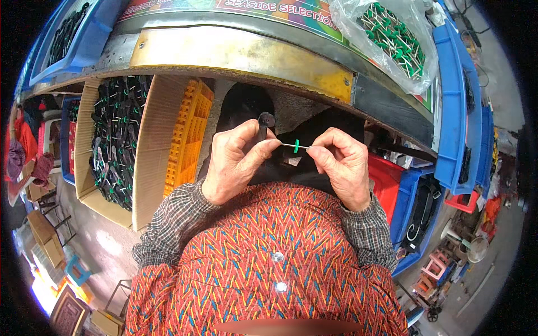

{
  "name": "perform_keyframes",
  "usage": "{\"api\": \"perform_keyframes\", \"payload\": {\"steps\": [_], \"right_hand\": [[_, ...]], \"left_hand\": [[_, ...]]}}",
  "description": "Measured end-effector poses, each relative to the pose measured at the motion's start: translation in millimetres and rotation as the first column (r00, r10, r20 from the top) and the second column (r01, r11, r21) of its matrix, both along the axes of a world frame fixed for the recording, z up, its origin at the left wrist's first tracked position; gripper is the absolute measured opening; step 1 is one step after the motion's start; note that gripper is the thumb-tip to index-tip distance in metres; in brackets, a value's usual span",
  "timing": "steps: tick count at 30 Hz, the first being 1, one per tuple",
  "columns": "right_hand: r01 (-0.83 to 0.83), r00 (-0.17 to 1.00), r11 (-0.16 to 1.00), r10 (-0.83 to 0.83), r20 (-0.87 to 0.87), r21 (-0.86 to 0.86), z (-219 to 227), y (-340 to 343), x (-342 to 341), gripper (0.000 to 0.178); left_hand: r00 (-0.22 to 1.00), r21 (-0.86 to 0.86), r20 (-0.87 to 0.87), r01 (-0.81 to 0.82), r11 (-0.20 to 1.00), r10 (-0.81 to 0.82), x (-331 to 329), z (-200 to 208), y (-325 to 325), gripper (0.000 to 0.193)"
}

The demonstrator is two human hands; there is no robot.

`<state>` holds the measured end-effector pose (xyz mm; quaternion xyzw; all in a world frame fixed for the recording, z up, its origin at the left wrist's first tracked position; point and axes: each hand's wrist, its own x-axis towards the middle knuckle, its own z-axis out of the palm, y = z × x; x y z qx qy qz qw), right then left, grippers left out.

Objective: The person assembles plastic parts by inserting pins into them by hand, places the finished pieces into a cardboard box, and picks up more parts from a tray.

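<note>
Over my lap, my left hand (pixel 231 168) is closed around a small black part with a rounded, flared end (pixel 266 120). Its thumb and forefinger meet one end of a thin metal pin with a green disc (pixel 296 146) on its middle. At the other end of the pin, my right hand (pixel 343 167) pinches it between thumb and fingertips. The pin lies nearly level between both hands. Whether its left end sits inside the black part is hidden by my left fingers.
A clear plastic bag (pixel 350 15) of similar green-disc pins lies on the metal-edged bench (pixel 241 53). Left of my legs stand a cardboard box (pixel 148 157) full of black parts with pins and an orange crate (pixel 188 137). Blue bins (pixel 451 112) line the right side.
</note>
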<state>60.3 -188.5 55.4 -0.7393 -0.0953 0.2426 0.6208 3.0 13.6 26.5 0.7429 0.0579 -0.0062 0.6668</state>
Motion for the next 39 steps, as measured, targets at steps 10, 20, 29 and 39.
{"api": "perform_keyframes", "payload": {"steps": [10,20,29,39], "right_hand": [[0.013,0.998,0.999,-0.016,0.061,0.035,-4.9,5.0,-1.6,0.011],[-0.006,0.998,0.997,0.010,0.061,-0.075,-8.8,4.6,-3.5,0.015],[-0.007,1.000,0.999,0.008,-0.015,0.032,-7.9,9.8,-1.4,0.011],[-0.009,1.000,1.000,0.008,0.015,0.009,-14.3,10.7,-1.6,0.008]], "left_hand": [[1.000,-0.002,-0.013,-0.012,1.000,0.012,-0.1,-2.8,-1.3,0.011],[1.000,-0.002,-0.020,-0.003,1.000,0.003,-0.8,-7.4,-0.3,0.010],[0.999,-0.018,-0.043,0.000,1.000,0.000,-1.0,-11.9,1.8,0.010],[0.999,0.001,-0.048,0.009,1.000,-0.009,-1.6,-16.8,2.1,0.009]]}}
